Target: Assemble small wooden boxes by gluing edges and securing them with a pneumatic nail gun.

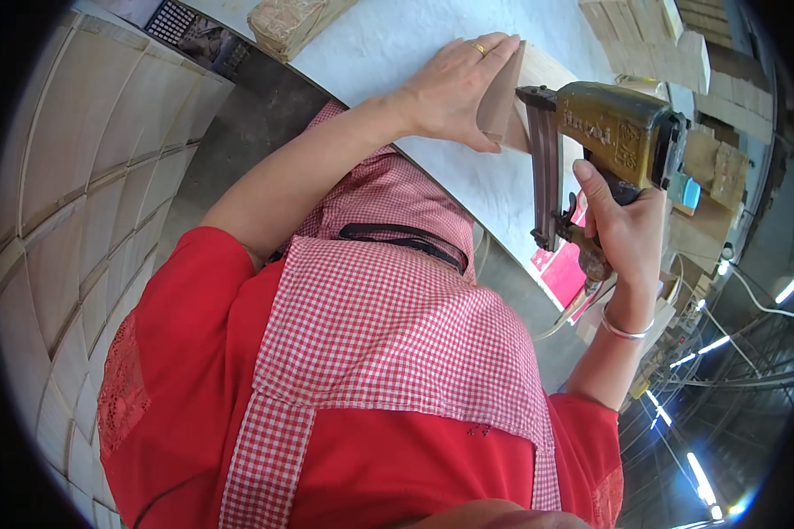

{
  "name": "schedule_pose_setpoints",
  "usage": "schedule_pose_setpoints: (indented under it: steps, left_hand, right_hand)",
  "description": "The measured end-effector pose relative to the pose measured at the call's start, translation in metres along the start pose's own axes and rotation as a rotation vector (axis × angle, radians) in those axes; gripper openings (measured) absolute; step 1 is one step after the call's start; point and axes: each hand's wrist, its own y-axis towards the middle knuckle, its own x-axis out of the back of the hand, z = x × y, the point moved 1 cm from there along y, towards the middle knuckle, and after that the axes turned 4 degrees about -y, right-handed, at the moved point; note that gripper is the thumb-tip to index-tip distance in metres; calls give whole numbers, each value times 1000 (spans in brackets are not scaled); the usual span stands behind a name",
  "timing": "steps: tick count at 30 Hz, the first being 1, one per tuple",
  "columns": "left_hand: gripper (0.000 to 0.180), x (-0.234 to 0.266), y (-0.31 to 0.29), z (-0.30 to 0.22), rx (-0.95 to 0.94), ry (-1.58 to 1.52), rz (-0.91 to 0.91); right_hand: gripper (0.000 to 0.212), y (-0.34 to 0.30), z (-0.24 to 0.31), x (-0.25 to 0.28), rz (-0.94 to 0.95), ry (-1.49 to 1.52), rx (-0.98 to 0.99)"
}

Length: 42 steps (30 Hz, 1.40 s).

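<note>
My right hand (625,216) is wrapped round the grip of a worn brass-coloured nail gun (610,123). Its dark nose rests at or just above the near side of a small pale wooden box (501,95); whether they touch I cannot tell. My left hand (454,93) grips that box from the left, thumb on the near end and fingers over the far end. The box stands on the white-topped table (397,53). Part of it is hidden behind the nail gun.
A wrapped wood bundle (295,22) lies on the table's far left. Stacked wooden pieces (648,44) stand at the far right. A pink piece (563,275) sits by the near edge, below the nail gun. Tall stacks of wooden panels (71,159) rise on my left.
</note>
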Motion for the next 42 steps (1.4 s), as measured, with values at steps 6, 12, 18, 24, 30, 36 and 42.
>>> schedule_pose_setpoints:
  steps: [6,12,18,24,30,36,42]
  left_hand:
    - [123,0,-5,2,2,-1,2]
    - [125,2,-18,3,76,-12,57]
    - [117,16,-44,14,-168,173,-211]
    - [94,33,-57,-3,-403,356,-330]
    - [130,20,-51,-5,7,19,90]
    - [128,1,-27,7,-17,5,162]
    - [111,31,-20,-7,581,-755,226]
  right_hand:
    - [24,3,-2,-4,18,27,15]
    - [25,5,11,-7,40,-69,-4]
    - [24,-10,4,-14,-4,-176,51]
    - [23,-39,-15,-20,-120,-227,303]
    - [23,-74,-42,-16,-384,-53,164]
    - [27,-124,-139,7,-529,38,-290]
    - [41,-146,-279,-21,-656,-396,-210]
